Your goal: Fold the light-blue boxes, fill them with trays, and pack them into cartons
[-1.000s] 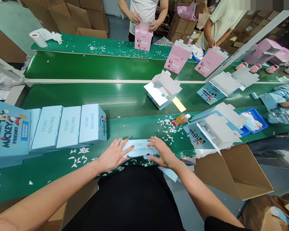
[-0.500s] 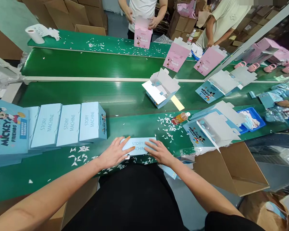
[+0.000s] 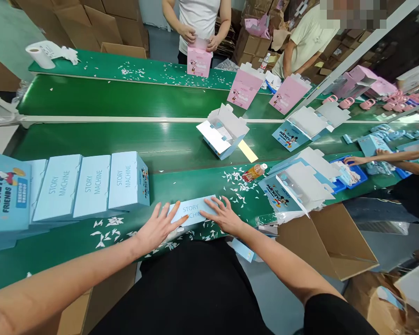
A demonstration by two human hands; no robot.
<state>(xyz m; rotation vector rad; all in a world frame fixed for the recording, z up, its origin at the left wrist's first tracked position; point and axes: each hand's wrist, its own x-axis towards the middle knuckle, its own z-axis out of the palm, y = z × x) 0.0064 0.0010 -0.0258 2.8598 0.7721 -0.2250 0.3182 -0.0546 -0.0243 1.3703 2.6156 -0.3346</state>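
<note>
In the head view a light blue "STORY MACHINE" box (image 3: 191,210) stands at the near edge of the green table, its lettered top face up and slightly askew. My left hand (image 3: 156,230) rests over the box's left end with spread fingers, thumb lying on the top. Across the right end lies my right hand (image 3: 225,217), fingers stretched out and apart on the lid. Both hands are open and touch the box. White paper scraps (image 3: 108,228) are scattered around it. To the left, a row of similar closed boxes (image 3: 124,181) stands close together.
An orange drink bottle (image 3: 253,172) lies right of my hands, beside open blue boxes (image 3: 281,190). Another open box (image 3: 221,132) stands on the green belt. A cardboard carton (image 3: 330,242) sits below the edge. Across the table, a co-worker's hands hold a pink box (image 3: 199,60).
The box between my hands has turned a little, its right end now farther from me. My view has shifted slightly right. A co-worker's arm now reaches to the blue tray at the right.
</note>
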